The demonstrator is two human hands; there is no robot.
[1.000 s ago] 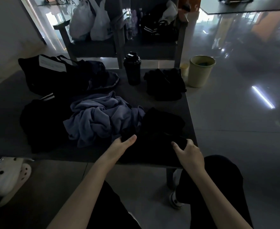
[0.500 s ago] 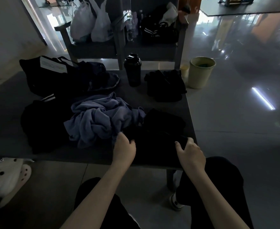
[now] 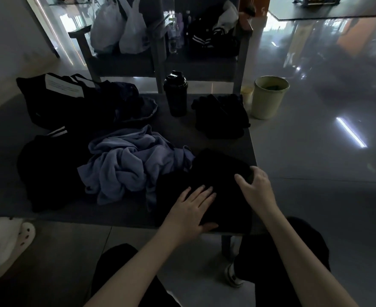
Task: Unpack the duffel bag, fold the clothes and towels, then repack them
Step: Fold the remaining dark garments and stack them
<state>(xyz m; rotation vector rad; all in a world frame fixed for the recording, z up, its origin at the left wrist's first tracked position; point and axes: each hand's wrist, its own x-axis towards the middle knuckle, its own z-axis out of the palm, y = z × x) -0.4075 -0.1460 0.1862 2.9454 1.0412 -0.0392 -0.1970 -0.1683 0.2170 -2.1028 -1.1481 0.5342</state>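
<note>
At the near right corner of the surface (image 3: 138, 213) lies your black garment (image 3: 215, 171). Your left hand (image 3: 189, 211) presses flat on it, fingers straight; your right hand (image 3: 256, 189) curls round its right edge. A crumpled blue cloth (image 3: 129, 165) touches it on the left. Farther back, the duffel bag (image 3: 71, 107) carries a white label (image 3: 63, 86), its writing too blurred to read.

Towel (image 3: 136, 160) left of garment (image 3: 218, 171), bottle (image 3: 175, 94) behind (bin (image 3: 269, 97) beside table (image 3: 178, 134)).

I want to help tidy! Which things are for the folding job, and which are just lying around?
For the job: black garment, pressed by left hand, gripped by right hand; blue cloth; striped clothes; duffel bag.
Just lying about: bottle, bin, plastic bags, shoe.
</note>
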